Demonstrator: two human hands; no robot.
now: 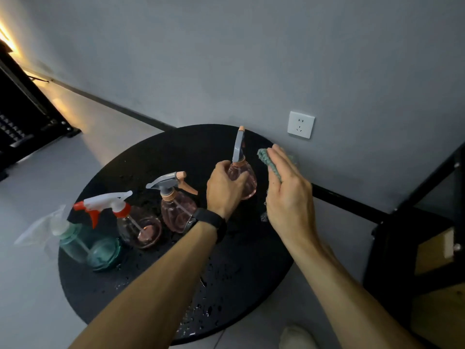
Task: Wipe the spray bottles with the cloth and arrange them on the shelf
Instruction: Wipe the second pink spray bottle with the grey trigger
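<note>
Plain indoor room, prob. a home or small studio: bare grey wall [226,59] w/ white socket [301,124] at 1 o'clock, pale floor [37,185], round black table [151,293] centre, dark shelf unit [427,248] at 4 o'clock.

Round black table [151,285] (water-beaded), white wall socket [301,124], black wristwatch [212,221].

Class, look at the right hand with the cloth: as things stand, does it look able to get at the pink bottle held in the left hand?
Probably yes. The right hand, with the cloth against its straight fingers, is beside the pink bottle with nothing between them. The left hand grips the bottle's other side.
</note>
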